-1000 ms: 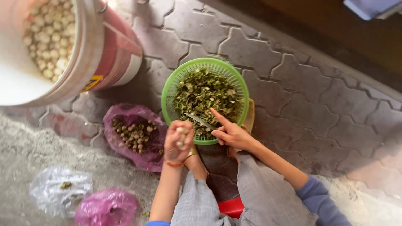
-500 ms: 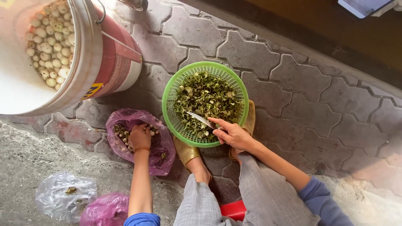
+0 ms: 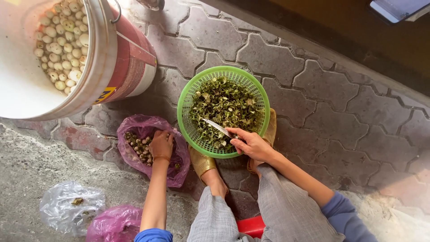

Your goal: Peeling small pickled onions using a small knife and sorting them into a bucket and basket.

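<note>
My left hand (image 3: 161, 145) reaches down into an open purple plastic bag (image 3: 134, 130) of small brown-green seeds (image 3: 138, 145), fingers curled on them. My right hand (image 3: 251, 144) holds a small knife (image 3: 216, 127) over a round green basket (image 3: 188, 96) heaped with green peelings (image 3: 224, 110). The blade points up and left across the basket's near rim. I squat on paving stones, with one gold-coloured shoe (image 3: 201, 162) showing under the basket.
A big white and red bucket (image 3: 130, 67) with pale peeled seeds (image 3: 60, 49) stands at the upper left. A clear plastic bag (image 3: 69, 210) and a second purple bag (image 3: 114, 224) lie at the lower left. A red stool edge (image 3: 251, 226) shows beneath me.
My left hand dropped from in front of the basket, where it held a seed, down and left into the purple bag. The right hand with the knife stayed over the basket.
</note>
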